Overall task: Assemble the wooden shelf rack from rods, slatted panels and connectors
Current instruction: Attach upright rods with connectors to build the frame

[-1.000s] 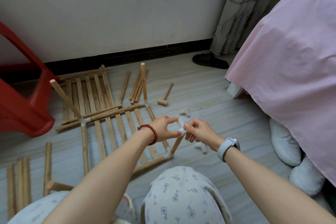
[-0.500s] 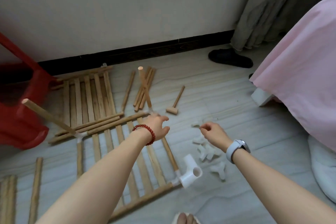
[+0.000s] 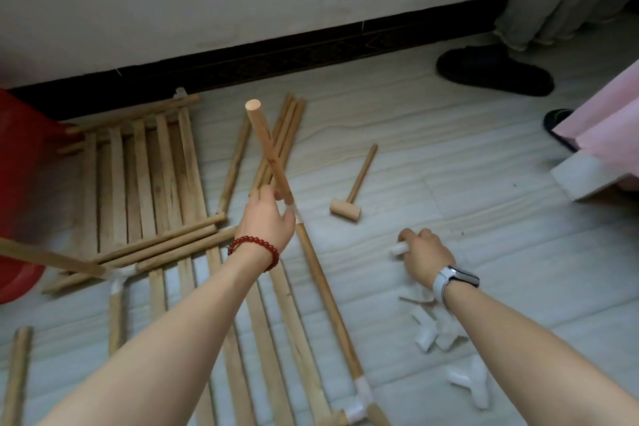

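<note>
The rack's lower frame lies on the floor: a slatted panel (image 3: pixel 269 332) edged by a side rod (image 3: pixel 325 304) with a white corner connector (image 3: pixel 359 405) at its near end. An upright rod (image 3: pixel 266 145) rises tilted from a far corner connector (image 3: pixel 294 213). My left hand (image 3: pixel 266 221) holds that rod's base between thumb and fingers. My right hand (image 3: pixel 425 252) grips a white connector (image 3: pixel 397 248) on the floor. A second slatted panel (image 3: pixel 145 166) lies further back on the left.
Several loose white connectors (image 3: pixel 435 332) lie under my right forearm. A small wooden mallet (image 3: pixel 345 209) and loose rods (image 3: pixel 283 135) lie beyond my hands. A red stool (image 3: pixel 14 183) stands left; a black slipper (image 3: pixel 491 69) and pink-covered bed (image 3: pixel 615 107) are right.
My hands parted from the near corner connector. The left hand went forward to the upright rod's base, and the right hand dropped to the floor and took a loose connector.
</note>
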### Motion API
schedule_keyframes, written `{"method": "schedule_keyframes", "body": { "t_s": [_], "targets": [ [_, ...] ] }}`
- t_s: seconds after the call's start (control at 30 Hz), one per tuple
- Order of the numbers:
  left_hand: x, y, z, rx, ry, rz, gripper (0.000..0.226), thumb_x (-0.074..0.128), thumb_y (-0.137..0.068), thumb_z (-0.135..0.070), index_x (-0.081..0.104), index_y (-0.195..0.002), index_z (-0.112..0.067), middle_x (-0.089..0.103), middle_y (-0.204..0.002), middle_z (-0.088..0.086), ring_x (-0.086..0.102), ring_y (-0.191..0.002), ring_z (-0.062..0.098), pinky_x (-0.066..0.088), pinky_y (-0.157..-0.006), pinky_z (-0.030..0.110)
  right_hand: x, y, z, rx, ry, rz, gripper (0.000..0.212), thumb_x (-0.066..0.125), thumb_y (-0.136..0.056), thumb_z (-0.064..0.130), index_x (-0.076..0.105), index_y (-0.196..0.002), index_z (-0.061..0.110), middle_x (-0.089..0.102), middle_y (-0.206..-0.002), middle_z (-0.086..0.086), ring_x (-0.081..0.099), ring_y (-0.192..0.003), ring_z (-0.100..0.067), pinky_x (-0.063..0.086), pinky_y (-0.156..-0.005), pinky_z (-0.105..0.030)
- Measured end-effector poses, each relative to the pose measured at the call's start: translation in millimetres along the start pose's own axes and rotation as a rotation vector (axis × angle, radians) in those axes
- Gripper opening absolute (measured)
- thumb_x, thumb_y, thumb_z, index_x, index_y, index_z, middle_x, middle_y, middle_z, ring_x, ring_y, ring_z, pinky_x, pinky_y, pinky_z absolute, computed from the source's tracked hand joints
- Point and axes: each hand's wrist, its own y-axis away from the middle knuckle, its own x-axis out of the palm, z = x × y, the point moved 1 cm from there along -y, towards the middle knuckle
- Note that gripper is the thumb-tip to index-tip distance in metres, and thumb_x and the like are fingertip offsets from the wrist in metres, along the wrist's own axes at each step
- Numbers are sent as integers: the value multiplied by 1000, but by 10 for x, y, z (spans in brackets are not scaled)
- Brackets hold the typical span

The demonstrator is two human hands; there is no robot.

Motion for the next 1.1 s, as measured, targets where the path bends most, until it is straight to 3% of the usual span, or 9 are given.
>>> {"method": "schedule_keyframes", "body": {
  "t_s": [0.2, 0.33, 0.4, 0.47, 0.57, 0.67, 0.77, 0.93, 1.1],
  "targets": [
    [-295, -197, -240, 56, 271, -112, 51, 61, -88, -22, 38, -131, -8, 44, -127, 7, 49, -113, 20, 42, -93, 31, -401, 44, 521, -183, -527, -157, 29, 56, -90, 15, 57, -118, 16, 63, -104, -4, 56, -95, -23, 42, -77, -27],
    [-539, -337, -423, 53, 320, -207, 22, 56, -91, -23, 55, -107, -9, 56, -96, 0, 55, -98, 20, 37, -78, 24, -999, 119, 1026, -280, -1035, -175, 21, 57, -89, 7, 53, -102, 23, 53, -82, -1, 47, -65, -13, 40, -56, -16],
    [-635, -363, -438, 63, 360, -196, 18, 56, -91, -22, 59, -105, -12, 58, -89, -3, 59, -92, 20, 41, -78, 26, -1279, 169, 1222, -340, -1195, -137, 26, 55, -90, 4, 50, -102, 26, 53, -82, -5, 42, -55, -10, 36, -45, -14],
    [-721, -365, -438, 98, 426, -167, 16, 59, -89, -18, 63, -104, -13, 61, -87, -5, 61, -92, 20, 47, -84, 30, -1528, 227, 1407, -412, -1267, -79, 33, 53, -90, 3, 45, -107, 30, 58, -88, -9, 42, -52, -9, 36, -45, -16],
    [-826, -357, -417, 153, 512, -113, 11, 61, -87, -10, 63, -93, -20, 63, -84, -8, 62, -92, 16, 47, -87, 28, -1805, 281, 1661, -512, -1202, -39, 39, 52, -89, 0, 42, -118, 25, 64, -89, -1, 47, -54, -8, 39, -50, -18],
    [-892, -354, -369, 169, 548, -30, 19, 58, -88, -7, 62, -90, -26, 66, -88, -6, 62, -92, 12, 44, -78, 14, -1932, 308, 1894, -590, -1080, -71, 33, 54, -88, 0, 46, -111, 21, 63, -100, -3, 54, -67, -10, 41, -53, -17],
    [-923, -379, -339, 156, 552, 35, 20, 56, -89, -6, 66, -91, -24, 69, -92, -1, 63, -93, 13, 44, -81, 19, -1955, 314, 2070, -657, -979, -96, 31, 57, -87, 2, 46, -106, 24, 61, -109, -9, 57, -79, -12, 41, -55, -12],
    [-952, -421, -334, 148, 545, 102, 21, 56, -90, -9, 68, -99, -23, 68, -90, -6, 63, -92, 11, 43, -83, 22, -1973, 342, 2210, -815, -700, -129, 35, 56, -86, -1, 51, -114, 20, 56, -99, -5, 55, -78, -9, 42, -63, -8],
    [-986, -428, -286, 101, 628, 162, 18, 59, -89, -13, 68, -92, -28, 69, -93, -7, 62, -96, 10, 40, -88, 24, -2046, 388, 2225, -840, -366, -203, 48, 54, -88, 1, 49, -132, 20, 43, -105, -3, 46, -77, -4, 35, -72, 0]
  ]
}}
